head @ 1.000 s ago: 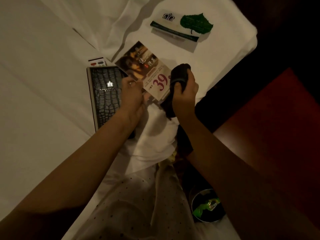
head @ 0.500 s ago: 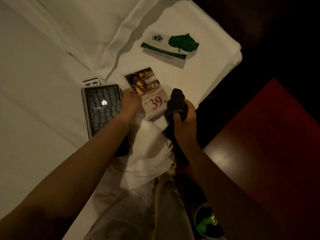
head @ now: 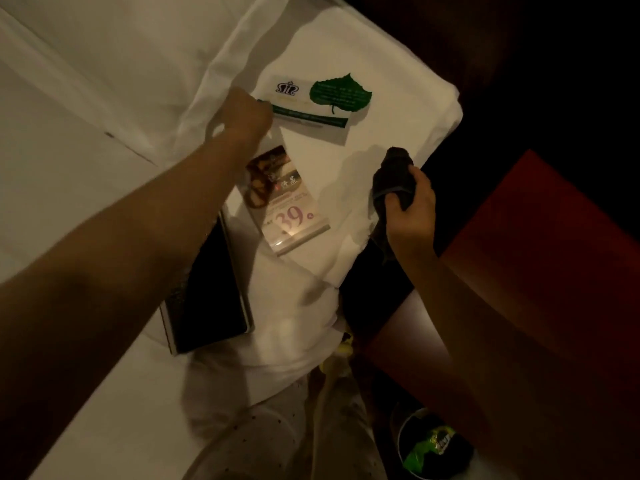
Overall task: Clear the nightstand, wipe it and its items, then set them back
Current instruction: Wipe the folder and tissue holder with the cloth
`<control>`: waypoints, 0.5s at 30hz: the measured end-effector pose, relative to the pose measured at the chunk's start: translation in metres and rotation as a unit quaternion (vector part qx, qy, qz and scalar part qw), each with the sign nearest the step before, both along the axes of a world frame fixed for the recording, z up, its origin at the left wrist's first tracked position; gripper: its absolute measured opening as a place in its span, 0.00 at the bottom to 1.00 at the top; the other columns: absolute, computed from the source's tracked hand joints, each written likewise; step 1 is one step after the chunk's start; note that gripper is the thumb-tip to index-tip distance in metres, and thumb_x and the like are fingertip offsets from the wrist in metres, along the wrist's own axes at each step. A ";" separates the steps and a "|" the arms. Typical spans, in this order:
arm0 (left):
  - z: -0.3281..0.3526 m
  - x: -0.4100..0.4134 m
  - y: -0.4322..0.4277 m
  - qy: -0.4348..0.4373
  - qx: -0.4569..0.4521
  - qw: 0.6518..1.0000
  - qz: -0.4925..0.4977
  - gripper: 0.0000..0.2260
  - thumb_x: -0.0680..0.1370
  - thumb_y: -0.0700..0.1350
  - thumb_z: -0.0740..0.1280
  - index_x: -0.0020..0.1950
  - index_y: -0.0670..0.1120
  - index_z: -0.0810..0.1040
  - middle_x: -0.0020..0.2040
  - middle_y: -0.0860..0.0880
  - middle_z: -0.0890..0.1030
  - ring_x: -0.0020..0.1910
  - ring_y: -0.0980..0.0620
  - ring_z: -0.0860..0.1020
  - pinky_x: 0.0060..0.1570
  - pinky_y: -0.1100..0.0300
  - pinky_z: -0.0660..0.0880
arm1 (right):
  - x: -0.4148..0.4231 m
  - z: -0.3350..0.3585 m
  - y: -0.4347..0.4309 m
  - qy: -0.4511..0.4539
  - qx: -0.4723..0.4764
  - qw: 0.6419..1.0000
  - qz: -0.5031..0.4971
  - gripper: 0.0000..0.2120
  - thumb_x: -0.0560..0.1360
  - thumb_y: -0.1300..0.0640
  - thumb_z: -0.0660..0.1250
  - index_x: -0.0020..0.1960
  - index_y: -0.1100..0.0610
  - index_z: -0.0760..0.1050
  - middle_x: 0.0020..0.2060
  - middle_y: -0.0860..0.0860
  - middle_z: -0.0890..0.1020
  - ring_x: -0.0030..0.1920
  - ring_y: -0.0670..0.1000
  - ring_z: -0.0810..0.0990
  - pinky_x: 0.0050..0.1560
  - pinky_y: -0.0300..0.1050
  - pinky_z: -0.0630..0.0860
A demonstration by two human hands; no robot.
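Two hands engaged: my left hand curls at the end of the leaf card, pinch unconfirmed (blur); my right hand, fisted round the cloth, sits well to its right, so I should lift by the edge and wipe both faces.

Leaf card behind price card

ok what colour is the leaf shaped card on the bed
The leaf-shaped card is dark green, seen best in the head view.

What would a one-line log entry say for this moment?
left hand: at leaf card edge, grip unclear | right hand: holds dark cloth | 39 sign: lying on bed
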State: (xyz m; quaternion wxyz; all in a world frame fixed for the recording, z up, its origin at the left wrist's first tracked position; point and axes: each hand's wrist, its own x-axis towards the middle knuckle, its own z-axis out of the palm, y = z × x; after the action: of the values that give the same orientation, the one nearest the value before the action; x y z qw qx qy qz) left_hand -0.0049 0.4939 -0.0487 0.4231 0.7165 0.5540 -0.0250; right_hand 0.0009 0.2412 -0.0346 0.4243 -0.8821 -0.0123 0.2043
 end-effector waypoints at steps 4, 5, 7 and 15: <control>-0.015 0.023 0.027 -0.014 -0.116 0.992 0.057 0.08 0.79 0.43 0.61 0.55 0.41 0.75 0.54 0.45 0.77 0.46 0.51 0.76 0.39 0.62 0.77 | 0.018 0.004 -0.004 -0.006 -0.014 1.000 -0.004 0.25 0.78 0.63 0.60 0.73 0.60 0.60 0.68 0.61 0.67 0.68 0.58 0.68 0.64 0.35 0.61; -0.015 0.026 0.029 -0.040 -0.161 0.982 0.086 0.03 0.79 0.42 0.62 0.48 0.43 0.73 0.50 0.46 0.77 0.45 0.51 0.77 0.34 0.63 0.78 | 0.021 0.005 -0.004 -0.005 -0.014 1.000 -0.007 0.25 0.78 0.63 0.60 0.74 0.60 0.60 0.68 0.61 0.67 0.68 0.57 0.68 0.65 0.36 0.62; -0.011 0.029 0.028 -0.093 -0.256 0.952 0.140 0.07 0.79 0.38 0.62 0.41 0.43 0.69 0.45 0.47 0.77 0.46 0.50 0.78 0.29 0.59 0.79 | 0.023 0.006 -0.005 -0.005 -0.009 1.000 -0.011 0.25 0.78 0.63 0.60 0.74 0.60 0.60 0.68 0.60 0.67 0.68 0.57 0.68 0.65 0.38 0.63; 0.020 0.003 -0.016 -0.227 -0.319 0.914 0.106 0.04 0.79 0.36 0.61 0.48 0.44 0.73 0.52 0.44 0.80 0.50 0.48 0.81 0.40 0.59 0.82 | 0.029 0.016 0.008 -0.028 0.011 0.999 -0.035 0.25 0.78 0.63 0.59 0.74 0.57 0.59 0.68 0.59 0.66 0.68 0.56 0.68 0.64 0.34 0.59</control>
State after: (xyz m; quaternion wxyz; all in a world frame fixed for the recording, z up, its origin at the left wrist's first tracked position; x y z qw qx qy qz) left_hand -0.0023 0.4776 -0.0287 0.7439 0.4670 0.4780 0.0081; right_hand 0.0298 0.2496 -0.0183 0.4402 -0.8827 0.0044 0.1646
